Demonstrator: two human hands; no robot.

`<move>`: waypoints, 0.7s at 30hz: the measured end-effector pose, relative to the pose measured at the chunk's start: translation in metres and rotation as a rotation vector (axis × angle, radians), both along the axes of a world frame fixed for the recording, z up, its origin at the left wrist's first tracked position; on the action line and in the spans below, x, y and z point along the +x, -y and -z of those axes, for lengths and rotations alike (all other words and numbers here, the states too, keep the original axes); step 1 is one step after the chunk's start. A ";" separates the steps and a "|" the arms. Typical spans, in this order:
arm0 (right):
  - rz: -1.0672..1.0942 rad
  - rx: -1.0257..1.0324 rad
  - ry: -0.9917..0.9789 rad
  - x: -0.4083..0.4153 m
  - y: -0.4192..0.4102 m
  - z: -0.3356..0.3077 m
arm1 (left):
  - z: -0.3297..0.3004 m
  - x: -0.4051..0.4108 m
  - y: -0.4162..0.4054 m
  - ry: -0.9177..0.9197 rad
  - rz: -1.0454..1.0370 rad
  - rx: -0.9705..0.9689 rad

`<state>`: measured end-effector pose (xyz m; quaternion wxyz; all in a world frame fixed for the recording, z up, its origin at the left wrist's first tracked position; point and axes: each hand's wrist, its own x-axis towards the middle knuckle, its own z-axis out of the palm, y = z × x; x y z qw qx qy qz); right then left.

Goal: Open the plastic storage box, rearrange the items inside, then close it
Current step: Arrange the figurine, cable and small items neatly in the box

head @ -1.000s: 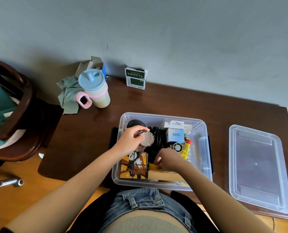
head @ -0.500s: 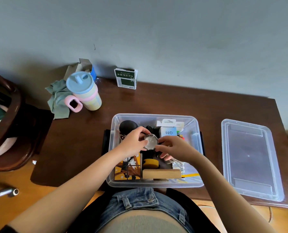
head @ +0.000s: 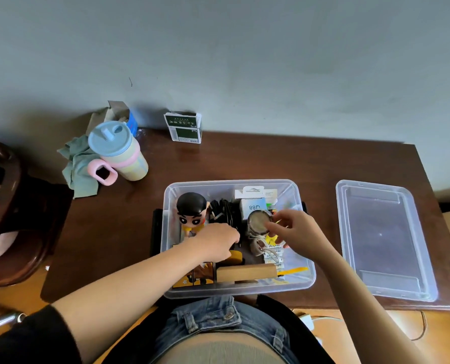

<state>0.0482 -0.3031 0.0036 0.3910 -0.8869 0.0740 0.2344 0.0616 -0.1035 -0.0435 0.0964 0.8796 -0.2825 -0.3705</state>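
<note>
The clear plastic storage box (head: 306, 278) stands open on the brown desk, right in front of me. Its clear lid (head: 384, 237) lies flat to the right. My right hand (head: 297, 232) pinches a small round jar (head: 258, 222) by its rim over the box's middle. My left hand (head: 216, 243) reaches down into the box with curled fingers, beside a cartoon figurine (head: 191, 212); its fingertips are hidden. Black cables (head: 225, 211), a white Q88 box (head: 254, 207), a wooden block (head: 246, 273) and a picture cube (head: 195, 278) lie inside.
A pastel cup with a blue lid (head: 119, 151) and a green cloth (head: 78, 166) sit at the desk's back left. A green carton (head: 184, 130) stands against the wall. A dark wooden chair (head: 11, 222) is at the left. White cables (head: 321, 320) lie on the floor.
The round jar passed from my left hand to my right hand and moved right. My left hand dropped into the box beside the figurine, which now shows fully.
</note>
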 end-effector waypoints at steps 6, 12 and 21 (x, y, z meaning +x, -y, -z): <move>0.040 -0.007 0.047 -0.013 0.015 0.003 | 0.004 -0.002 0.008 0.119 0.148 0.130; 0.084 0.032 0.136 -0.016 0.030 0.002 | 0.001 0.006 0.011 0.099 -0.100 -0.023; 0.085 0.102 0.184 -0.013 0.036 0.001 | -0.003 0.004 -0.002 0.038 -0.154 -0.029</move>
